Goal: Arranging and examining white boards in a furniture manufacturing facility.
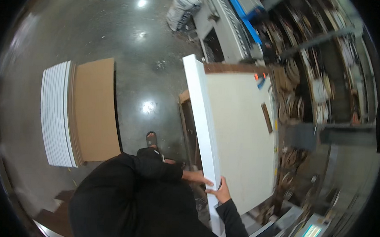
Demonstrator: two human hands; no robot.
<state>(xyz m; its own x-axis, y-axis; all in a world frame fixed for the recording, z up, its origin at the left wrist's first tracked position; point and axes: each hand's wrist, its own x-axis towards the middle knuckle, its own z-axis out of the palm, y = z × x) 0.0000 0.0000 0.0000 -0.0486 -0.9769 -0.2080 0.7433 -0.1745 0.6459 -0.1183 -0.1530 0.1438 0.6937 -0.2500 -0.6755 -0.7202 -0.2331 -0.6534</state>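
A long white panel [203, 115] stands on its narrow edge along the left side of a pale-topped worktable [245, 108]. My left hand [197, 177] comes in from the left, its fingers laid over the panel's near part. Just beside it, my right hand [222, 192] grips the same panel from the table side, its fingers reaching across the white edge. The two hands nearly touch. Part of the left hand's grip is hidden by the panel, and the panel's nearest end runs behind my right sleeve.
On the tabletop lie a brown strip [266, 118] and an orange-and-blue hand tool [260, 80]. A stack of white-edged boards [56, 115], topped with brown board [96, 110], sits on the floor at left. Beyond the table are a machine [228, 22], a sack [183, 10] and crowded shelves [323, 86].
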